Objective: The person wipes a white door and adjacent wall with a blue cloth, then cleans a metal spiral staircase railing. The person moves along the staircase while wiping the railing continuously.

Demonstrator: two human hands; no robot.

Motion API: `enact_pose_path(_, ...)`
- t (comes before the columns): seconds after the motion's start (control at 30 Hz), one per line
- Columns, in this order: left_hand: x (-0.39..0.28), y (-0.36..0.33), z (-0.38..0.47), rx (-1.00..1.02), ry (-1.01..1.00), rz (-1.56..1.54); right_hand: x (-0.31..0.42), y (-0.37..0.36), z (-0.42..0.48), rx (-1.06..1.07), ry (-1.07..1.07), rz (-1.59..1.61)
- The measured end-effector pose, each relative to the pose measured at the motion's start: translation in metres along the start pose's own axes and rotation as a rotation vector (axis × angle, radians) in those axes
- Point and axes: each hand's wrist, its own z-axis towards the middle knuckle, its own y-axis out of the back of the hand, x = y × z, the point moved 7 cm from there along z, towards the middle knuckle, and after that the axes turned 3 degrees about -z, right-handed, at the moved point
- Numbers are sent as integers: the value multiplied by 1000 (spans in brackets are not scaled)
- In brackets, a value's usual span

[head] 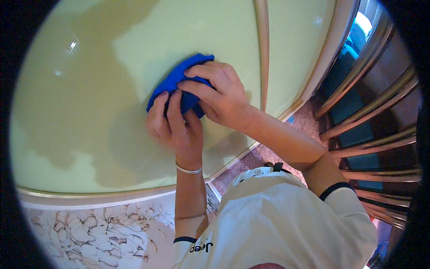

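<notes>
A folded blue cloth [174,75] lies against a large, glossy, pale green panel [188,27]. My left hand [176,124], with a thin white band on its wrist, grips the cloth's lower left part with bent fingers. From the right, my right hand [221,90] holds its upper right part, fingertips close to those of my left. Part of the cloth is hidden under both hands. Shadows of my head and arms fall across the panel.
A light wooden strip [263,50] crosses the panel, and a golden trim [100,192] edges it. Below is a wall with a floral pattern [100,232]. Several curved, shiny wooden bars [369,144] stand at right, beside a pinkish carpet [305,124].
</notes>
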Motion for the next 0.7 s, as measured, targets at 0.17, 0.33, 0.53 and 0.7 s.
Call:
enact_pose_path(0.17,-4,-26,-57,87,-30,-29,-18,-8,-73,113,-36,-6)
enact_pose_path(0.33,-20,-38,-54,160,-26,-172,-36,14,-80,103,-24,10)
enact_pose_path(0.53,-68,-85,20,291,-165,-146,-83,55,-28,-60,-121,-205)
enact_pose_path(0.7,-65,-108,-53,397,-174,-189,-90,41,-114,-11,-193,-184)
